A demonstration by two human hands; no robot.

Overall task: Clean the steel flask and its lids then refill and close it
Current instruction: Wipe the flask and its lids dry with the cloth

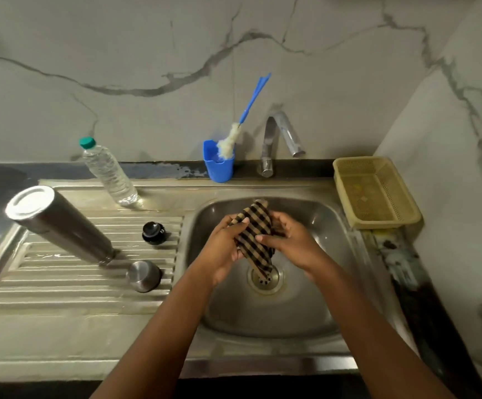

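Both hands wringing a checked cloth (255,236) over the sink bowl (314,306).

Left hand (222,249) and right hand (288,243) with fingers curled round the brown-and-black cloth. Shiny steel flask (61,224) upside down, mouth on the ribbed draining board (75,286). Steel cap (144,275) just beside its mouth, black inner lid (153,232) near. Clear water bottle (108,171) behind.

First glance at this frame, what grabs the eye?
Both hands, left hand and right hand, grip a checked cloth over the sink basin. On the ribbed drainboard to the left, the steel flask stands upside down, with the black inner lid and steel cap beside it. A blue bottle brush sticks out of a blue holder by the tap.
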